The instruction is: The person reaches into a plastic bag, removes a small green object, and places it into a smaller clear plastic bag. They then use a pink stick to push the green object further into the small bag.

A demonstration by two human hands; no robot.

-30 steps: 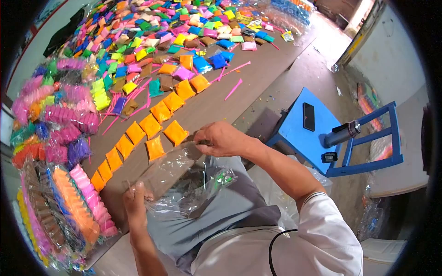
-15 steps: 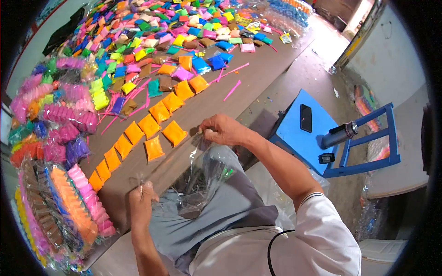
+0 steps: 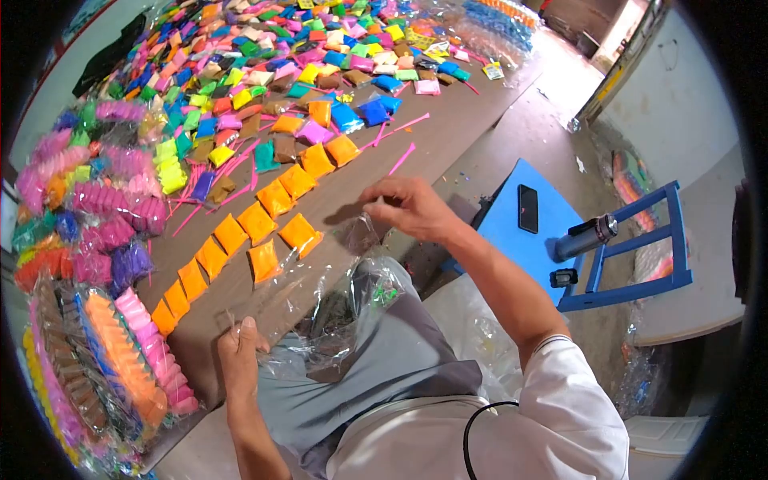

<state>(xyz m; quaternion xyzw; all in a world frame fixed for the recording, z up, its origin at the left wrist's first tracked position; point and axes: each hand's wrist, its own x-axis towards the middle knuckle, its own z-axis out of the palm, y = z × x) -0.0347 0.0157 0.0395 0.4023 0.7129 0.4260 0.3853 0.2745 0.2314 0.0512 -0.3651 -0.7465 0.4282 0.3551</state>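
Observation:
A clear plastic bag (image 3: 316, 300) spreads between my hands, over my lap and the table edge. My left hand (image 3: 242, 340) is closed on its left end, thumb up. My right hand (image 3: 404, 206) is raised near the table edge, fingers curled, thumb close to the bag's upper right end; whether it pinches the film is hard to make out. Beyond the bag, several orange packets (image 3: 256, 222) form a slanting row on the brown table (image 3: 336, 192). Two more orange packets (image 3: 300, 234) lie beside the row, nearer to me.
Loose packets of many colours (image 3: 264, 56) cover the far table. Bagged packets (image 3: 120, 208) are piled at the left. On the right stands a blue chair (image 3: 520, 256) with a phone (image 3: 528, 208), a bottle (image 3: 588, 236) and a small black object (image 3: 563, 278).
My right hand has moved up and to the right, its fingers looser. The clear bag is spread wider and nearer the two separate orange packets. My left hand stays almost in place.

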